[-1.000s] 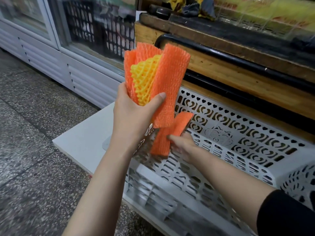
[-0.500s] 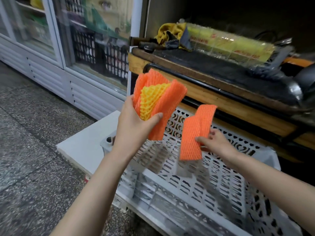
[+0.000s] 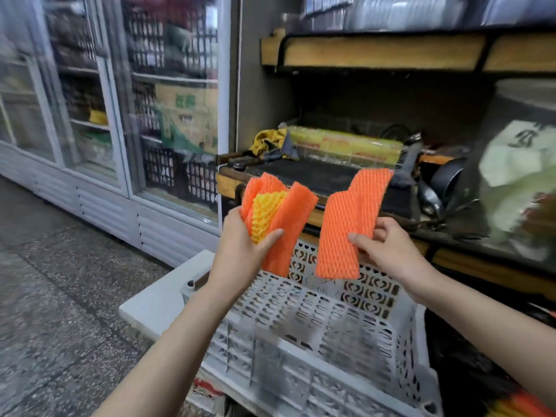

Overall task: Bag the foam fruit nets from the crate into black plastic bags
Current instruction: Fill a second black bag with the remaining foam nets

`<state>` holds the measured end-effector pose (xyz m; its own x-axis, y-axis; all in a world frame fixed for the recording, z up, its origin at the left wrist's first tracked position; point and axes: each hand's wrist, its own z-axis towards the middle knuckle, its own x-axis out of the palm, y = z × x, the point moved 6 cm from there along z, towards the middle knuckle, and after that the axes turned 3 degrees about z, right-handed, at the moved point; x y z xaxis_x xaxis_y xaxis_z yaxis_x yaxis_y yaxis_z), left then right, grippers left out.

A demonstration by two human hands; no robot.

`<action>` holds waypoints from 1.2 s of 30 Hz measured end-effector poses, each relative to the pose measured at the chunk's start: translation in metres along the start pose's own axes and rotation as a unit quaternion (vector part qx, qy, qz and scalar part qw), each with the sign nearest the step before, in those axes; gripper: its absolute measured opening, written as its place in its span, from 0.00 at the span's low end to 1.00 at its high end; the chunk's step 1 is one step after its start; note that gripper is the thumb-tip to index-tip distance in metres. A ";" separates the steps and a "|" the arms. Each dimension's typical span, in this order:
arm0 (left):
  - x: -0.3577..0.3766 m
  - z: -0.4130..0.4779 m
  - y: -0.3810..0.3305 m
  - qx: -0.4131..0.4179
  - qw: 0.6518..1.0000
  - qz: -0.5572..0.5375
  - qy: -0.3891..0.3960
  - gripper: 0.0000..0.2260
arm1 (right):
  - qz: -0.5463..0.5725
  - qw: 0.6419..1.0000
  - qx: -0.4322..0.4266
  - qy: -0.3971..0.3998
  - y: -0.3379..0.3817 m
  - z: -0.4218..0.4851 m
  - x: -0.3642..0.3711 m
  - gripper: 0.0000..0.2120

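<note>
Nets in both my hands, above the crate

My left hand grips a bunch of orange and yellow nets — my right hand pinches 1 orange net.

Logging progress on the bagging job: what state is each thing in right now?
left hand: grips bunch of nets, orange around yellow, upright.
right hand: pinches single orange net, apart from the bunch.
crate: under the hands, no nets seen inside.
fridge doors: look shut.
</note>
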<state>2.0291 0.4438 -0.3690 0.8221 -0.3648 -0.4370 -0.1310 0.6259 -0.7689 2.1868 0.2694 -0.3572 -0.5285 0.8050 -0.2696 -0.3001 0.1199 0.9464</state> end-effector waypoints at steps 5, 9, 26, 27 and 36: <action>0.012 -0.022 -0.070 0.074 0.996 0.039 0.000 0.32 | -0.012 0.999 -0.047 -0.023 0.032 -0.032 -0.042 0.21; 0.035 -0.045 -0.120 0.103 0.994 0.003 0.021 0.32 | -0.041 0.996 -0.064 -0.044 0.043 -0.057 -0.074 0.18; 0.219 -0.153 -0.242 0.066 0.951 -0.138 0.268 0.27 | -0.182 0.939 -0.081 -0.281 0.004 -0.168 -0.270 0.10; 0.232 -0.160 -0.241 0.050 0.944 -0.139 0.294 0.28 | -0.193 0.934 -0.076 -0.290 -0.004 -0.172 -0.277 0.10; 0.304 -0.205 -0.218 0.057 0.914 0.032 0.400 0.27 | -0.330 0.907 0.062 -0.254 -0.088 -0.182 -0.297 0.09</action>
<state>2.1943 0.0552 -0.4295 0.1408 -0.6835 -0.7162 -0.0690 0.7149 -0.6958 2.2258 -0.0856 -0.3929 0.1764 0.6951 -0.6970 -0.3107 0.7112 0.6306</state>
